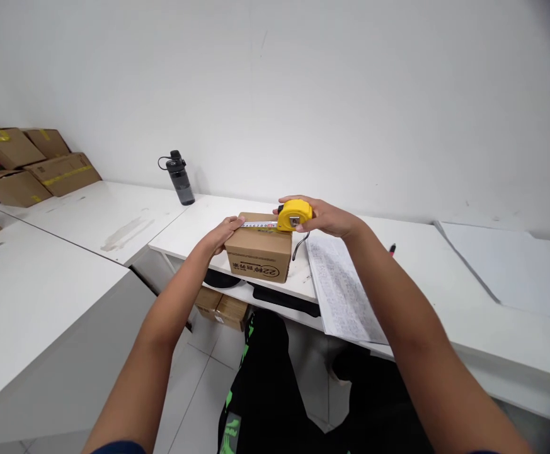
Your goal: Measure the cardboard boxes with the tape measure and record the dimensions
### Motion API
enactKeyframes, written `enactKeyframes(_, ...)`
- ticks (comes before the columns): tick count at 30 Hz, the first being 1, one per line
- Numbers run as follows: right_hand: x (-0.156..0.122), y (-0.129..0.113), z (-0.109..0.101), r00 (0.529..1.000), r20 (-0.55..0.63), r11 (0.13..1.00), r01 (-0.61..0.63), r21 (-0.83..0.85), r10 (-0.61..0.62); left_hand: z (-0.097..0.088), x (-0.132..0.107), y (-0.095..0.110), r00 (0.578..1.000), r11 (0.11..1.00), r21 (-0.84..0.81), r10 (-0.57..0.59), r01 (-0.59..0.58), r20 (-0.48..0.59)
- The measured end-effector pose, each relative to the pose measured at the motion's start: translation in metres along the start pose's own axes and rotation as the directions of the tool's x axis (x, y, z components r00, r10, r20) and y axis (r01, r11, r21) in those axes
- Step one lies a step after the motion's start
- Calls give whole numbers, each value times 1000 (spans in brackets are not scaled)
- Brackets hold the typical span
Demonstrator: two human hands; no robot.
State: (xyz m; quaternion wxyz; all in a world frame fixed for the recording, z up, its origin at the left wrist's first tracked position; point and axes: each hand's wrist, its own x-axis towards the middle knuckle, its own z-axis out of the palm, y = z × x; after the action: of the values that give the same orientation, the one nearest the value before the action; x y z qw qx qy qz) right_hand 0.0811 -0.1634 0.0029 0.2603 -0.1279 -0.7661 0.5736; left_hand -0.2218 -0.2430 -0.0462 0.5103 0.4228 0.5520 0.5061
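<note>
A small brown cardboard box (258, 252) with dark printing on its front sits at the front edge of the white table. My right hand (324, 216) is closed around a yellow tape measure (295, 211), held at the box's top right edge. Its pulled-out blade (260, 224) lies across the box top from left to right. My left hand (222, 234) is closed at the box's left top edge, its fingertips on the blade's end. Part of its grip is hidden by the box. A dark wrist strap (299, 247) hangs from the tape measure.
Handwritten sheets (338, 284) lie right of the box, overhanging the front edge. A red-and-black pen (392, 250) is beyond my right forearm. A dark water bottle (181, 180) stands near the wall. Several cardboard boxes (64, 173) are stacked far left; more boxes (222, 308) sit below the table.
</note>
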Motion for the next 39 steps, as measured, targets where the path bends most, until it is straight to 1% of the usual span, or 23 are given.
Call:
enactKeyframes(2,-9,3,-7,1000,-10,1000,5,-18,-5,1,-3,5,1000,998,58,-24,25,-15)
enactKeyframes(5,-27,12,-15,996,-86,1000,4,16,-2,7,-8,12,998,991,123,-55,55,-8)
enactKeyframes(8,-43,22,-18,988,-150,997,-10,76,21,12,-12,17,997,987,144,-72,71,1)
enactKeyframes(10,-49,24,-17,984,-175,995,-6,97,23,14,-13,19,997,986,147,-83,82,-3)
enactKeyframes(13,-48,23,-14,985,-174,997,6,76,8,16,-15,22,995,986,136,-102,100,6)
enactKeyframes(15,-44,21,-11,987,-160,999,5,50,3,18,-17,24,993,985,129,-117,117,-8)
enactKeyframes(18,-38,19,-8,988,-149,999,-27,26,30,21,-20,28,987,976,155,-149,156,-52)
enactKeyframes(21,-38,17,-6,981,-181,997,-65,32,70,21,-20,30,985,966,198,-155,168,-76)
enactKeyframes(24,-44,14,-6,953,-270,991,-130,43,137,19,-16,31,985,962,221,-144,162,-97)
enactKeyframes(26,-53,14,-14,923,-350,987,-163,11,157,17,-11,31,982,960,223,-146,169,-118)
enactKeyframes(27,-59,15,-20,909,-392,986,-166,-21,144,16,-9,31,980,960,218,-149,174,-129)
enactKeyframes(29,-77,23,-39,877,-474,982,-150,-111,80,15,-6,30,978,964,197,-155,181,-141)
enactKeyframes(31,-101,37,-63,823,-567,952,-187,-241,18,14,-5,29,977,967,174,-161,184,-138)
enactKeyframes(32,-114,46,-75,782,-624,912,-254,-321,-2,14,-5,29,977,968,169,-162,184,-136)
enactKeyframes(33,-128,55,-86,732,-681,839,-365,-403,-8,13,-5,29,978,970,167,-158,179,-133)
enactKeyframes(34,-142,64,-95,682,-731,724,-508,-467,7,13,-5,28,979,971,167,-151,173,-135)
enactKeyframes(35,-155,72,-102,637,-770,571,-647,-506,39,13,-4,28,980,972,168,-144,167,-140)
enactKeyframes(36,-166,78,-106,600,-796,402,-751,-524,84,13,-3,29,979,972,169,-139,163,-148)
enactKeyframes(37,-175,83,-108,580,-803,245,-806,-539,141,14,-2,29,977,971,170,-139,166,-161)
enactKeyframes(38,-181,87,-108,577,-790,121,-816,-565,207,14,-1,30,973,969,172,-147,178,-178)
enactKeyframes(39,-184,90,-108,592,-759,34,-794,-607,272,15,0,32,968,965,174,-159,194,-196)
